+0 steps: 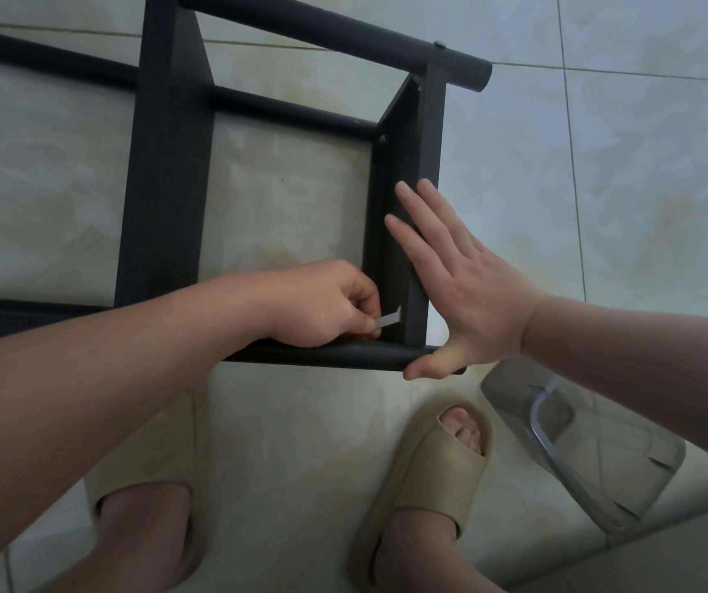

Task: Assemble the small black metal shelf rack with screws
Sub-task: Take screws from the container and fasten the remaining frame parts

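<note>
The black metal shelf rack [164, 164] lies on its side on the tiled floor, its round tubes and flat panels forming a frame. My left hand [322, 306] pinches a small grey hex key [388, 319] whose tip points into the inner face of the end panel [390, 233], near the lower tube [335, 357]. My right hand [459, 284] presses flat with straight fingers against the outer edge of that end panel, thumb on the tube end. A screw head [383, 139] shows higher up on the panel, another [441, 45] on the top tube.
My two feet in beige slippers [425, 485] stand just below the rack. A clear plastic bag [579, 447] with a pale object inside lies on the floor at the lower right. Pale floor tiles [600, 186] spread to the right of the rack.
</note>
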`<state>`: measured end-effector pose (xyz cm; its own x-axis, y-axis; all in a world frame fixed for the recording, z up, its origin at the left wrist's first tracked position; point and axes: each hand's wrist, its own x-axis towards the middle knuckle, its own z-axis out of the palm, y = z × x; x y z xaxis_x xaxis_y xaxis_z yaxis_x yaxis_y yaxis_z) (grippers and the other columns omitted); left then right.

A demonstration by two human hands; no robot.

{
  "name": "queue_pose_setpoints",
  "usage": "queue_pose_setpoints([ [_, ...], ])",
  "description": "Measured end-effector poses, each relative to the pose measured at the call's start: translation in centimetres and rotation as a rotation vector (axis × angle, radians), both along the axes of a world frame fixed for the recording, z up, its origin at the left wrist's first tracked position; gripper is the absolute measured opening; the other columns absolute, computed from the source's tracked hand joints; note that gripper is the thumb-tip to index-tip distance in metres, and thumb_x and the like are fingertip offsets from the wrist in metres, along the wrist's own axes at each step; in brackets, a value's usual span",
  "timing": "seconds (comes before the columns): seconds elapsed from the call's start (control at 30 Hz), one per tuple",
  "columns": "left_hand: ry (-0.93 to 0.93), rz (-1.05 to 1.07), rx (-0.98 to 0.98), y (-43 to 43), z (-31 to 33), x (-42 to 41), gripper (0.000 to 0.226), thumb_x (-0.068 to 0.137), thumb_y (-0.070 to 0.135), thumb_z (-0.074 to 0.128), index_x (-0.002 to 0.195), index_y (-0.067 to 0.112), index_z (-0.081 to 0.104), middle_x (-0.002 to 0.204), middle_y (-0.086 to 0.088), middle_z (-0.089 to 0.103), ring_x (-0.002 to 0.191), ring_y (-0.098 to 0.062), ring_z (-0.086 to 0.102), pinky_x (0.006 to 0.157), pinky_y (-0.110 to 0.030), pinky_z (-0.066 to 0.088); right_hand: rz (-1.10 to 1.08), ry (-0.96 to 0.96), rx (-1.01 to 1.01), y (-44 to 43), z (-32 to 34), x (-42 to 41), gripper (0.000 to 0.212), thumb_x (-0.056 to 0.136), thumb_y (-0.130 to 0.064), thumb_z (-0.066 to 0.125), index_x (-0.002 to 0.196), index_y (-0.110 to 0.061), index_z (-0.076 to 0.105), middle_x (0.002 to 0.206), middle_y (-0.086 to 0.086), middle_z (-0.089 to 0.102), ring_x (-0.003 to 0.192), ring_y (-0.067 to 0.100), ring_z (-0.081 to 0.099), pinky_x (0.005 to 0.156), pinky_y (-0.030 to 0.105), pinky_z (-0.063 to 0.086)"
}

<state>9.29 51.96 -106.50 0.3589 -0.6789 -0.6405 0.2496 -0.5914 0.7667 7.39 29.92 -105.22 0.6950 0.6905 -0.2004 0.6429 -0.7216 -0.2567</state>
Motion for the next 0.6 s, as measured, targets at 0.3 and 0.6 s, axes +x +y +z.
queue_pose_setpoints([
  [0.3, -0.089, 0.016, 0.023, 0.6, -0.1, 0.8, 0.012, 0.092, 0.021, 0.07, 0.082, 0.029, 0.074, 0.076, 0.011, 0.075, 0.074, -0.005, 0.07, 0.076, -0.027, 0.056, -0.003, 0.009, 0.0, 0.0, 0.0, 0.0, 0.136, 0.069, -0.092, 0.049, 0.155, 0.009, 0.019, 0.164, 0.031, 0.005, 0.154, 0.044, -0.006, 0.127, 0.051, 0.005],
  [0.6, -0.196, 0.138, -0.007, -0.6, 0.3, 0.8, 0.019, 0.092, 0.018, 0.066, 0.078, 0.031, 0.065, 0.077, 0.014, 0.066, 0.07, 0.002, 0.059, 0.067, -0.015, 0.045, -0.003, 0.011, 0.001, 0.0, 0.0, 0.0, 0.137, 0.069, -0.092, 0.049, 0.155, 0.01, 0.02, 0.164, 0.031, 0.005, 0.154, 0.044, -0.005, 0.127, 0.051, 0.005],
])
